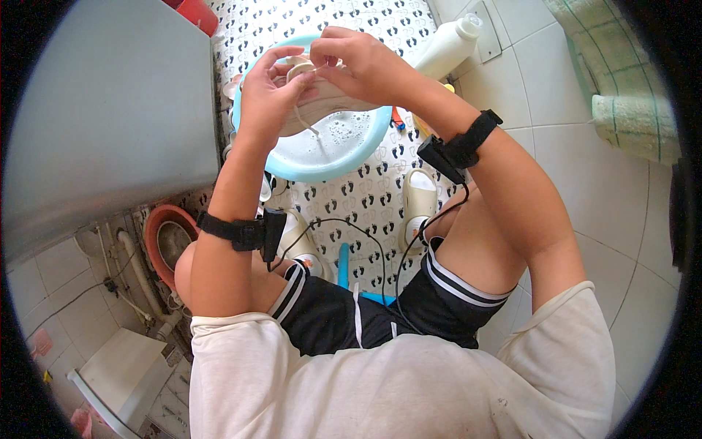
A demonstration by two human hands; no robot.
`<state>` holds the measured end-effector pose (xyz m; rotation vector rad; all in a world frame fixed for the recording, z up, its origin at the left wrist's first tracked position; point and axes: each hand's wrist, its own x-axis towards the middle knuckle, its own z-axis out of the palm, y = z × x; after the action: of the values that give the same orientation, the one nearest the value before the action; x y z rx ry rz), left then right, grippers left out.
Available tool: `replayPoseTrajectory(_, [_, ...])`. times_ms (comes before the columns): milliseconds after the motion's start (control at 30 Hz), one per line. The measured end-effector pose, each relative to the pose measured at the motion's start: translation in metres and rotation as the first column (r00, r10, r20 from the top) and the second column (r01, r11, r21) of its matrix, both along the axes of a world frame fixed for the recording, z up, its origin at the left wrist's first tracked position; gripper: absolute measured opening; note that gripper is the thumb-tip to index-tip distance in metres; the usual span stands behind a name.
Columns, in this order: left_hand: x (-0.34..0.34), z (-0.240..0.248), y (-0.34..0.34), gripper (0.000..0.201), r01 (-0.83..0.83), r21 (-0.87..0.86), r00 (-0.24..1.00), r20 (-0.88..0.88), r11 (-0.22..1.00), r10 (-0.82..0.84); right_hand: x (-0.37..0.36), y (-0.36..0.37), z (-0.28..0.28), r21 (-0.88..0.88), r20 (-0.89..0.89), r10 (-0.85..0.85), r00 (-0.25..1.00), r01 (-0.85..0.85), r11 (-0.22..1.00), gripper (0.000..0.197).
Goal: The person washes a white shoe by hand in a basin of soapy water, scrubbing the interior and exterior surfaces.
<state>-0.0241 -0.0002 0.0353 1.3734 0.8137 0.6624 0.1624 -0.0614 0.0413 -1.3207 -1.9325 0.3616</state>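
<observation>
Over a light blue basin (311, 174) of sudsy water, both my hands hold what looks like a wet off-white canvas shoe (333, 101). A pale lace (305, 123) dangles from it toward the water. My left hand (269, 91) grips the shoe's near-left part, thumb and fingers closed around it. With bent fingers pinched together, my right hand (365, 64) works at the lace on top. The fingers and the basin's far side partly hide the shoe.
A white bottle (452, 45) stands right of the basin by the tiled wall. A grey-sided cabinet or appliance (117, 110) closes off the left. Pipes and a reddish-brown pot (155, 219) are lower left; a green towel (632, 121) hangs at right.
</observation>
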Motion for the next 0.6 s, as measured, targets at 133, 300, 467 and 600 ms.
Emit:
replayPoseTrajectory(133, [-0.002,-0.008,0.005,0.037,0.011,0.015,1.000,0.020,1.000,-0.011,0.008,0.004,-0.004,0.037,0.021,0.054,0.998,-0.055,0.998,0.007])
replayPoseTrajectory(300, [-0.002,-0.007,0.006,0.028,-0.028,0.079,0.999,-0.029,0.997,0.030,0.013,0.005,0.000,-0.048,0.013,0.060,0.998,-0.060,0.997,0.008])
replayPoseTrajectory(467, [0.003,-0.006,0.003,0.023,-0.020,0.114,0.998,-0.063,0.993,0.027,0.003,0.001,-0.005,-0.029,0.242,-0.061,0.968,0.070,0.997,0.018])
replayPoseTrajectory(600, [0.004,-0.009,0.004,0.017,-0.024,0.216,0.990,-0.133,0.976,0.054,-0.003,0.002,-0.017,0.033,0.207,-0.130,0.970,0.126,0.991,0.014])
